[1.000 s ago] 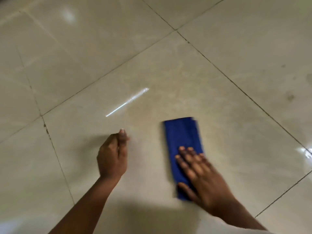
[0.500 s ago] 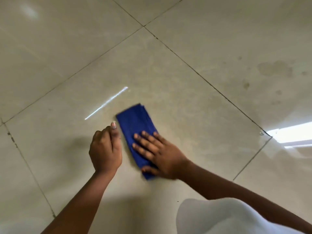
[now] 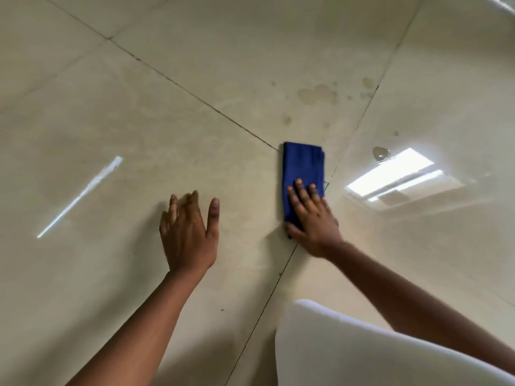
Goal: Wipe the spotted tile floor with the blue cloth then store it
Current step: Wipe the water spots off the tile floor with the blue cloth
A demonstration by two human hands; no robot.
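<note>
A folded blue cloth lies flat on the beige tile floor, right where several grout lines meet. My right hand presses on the cloth's near half with fingers spread, covering its lower end. My left hand rests flat on the floor to the left of the cloth, fingers apart, holding nothing. Brownish spots mark the tile just beyond the cloth, and a small wet drop sits to its right.
Dark grout lines cross the floor diagonally. Bright reflections of lights glare on the tile at the right, and a thin streak of light at the left. A white garment fills the lower right corner.
My right hand has slid the cloth to the right, away from my left hand, up to the grout junction. My left hand went from a loose fist to flat with spread fingers.
</note>
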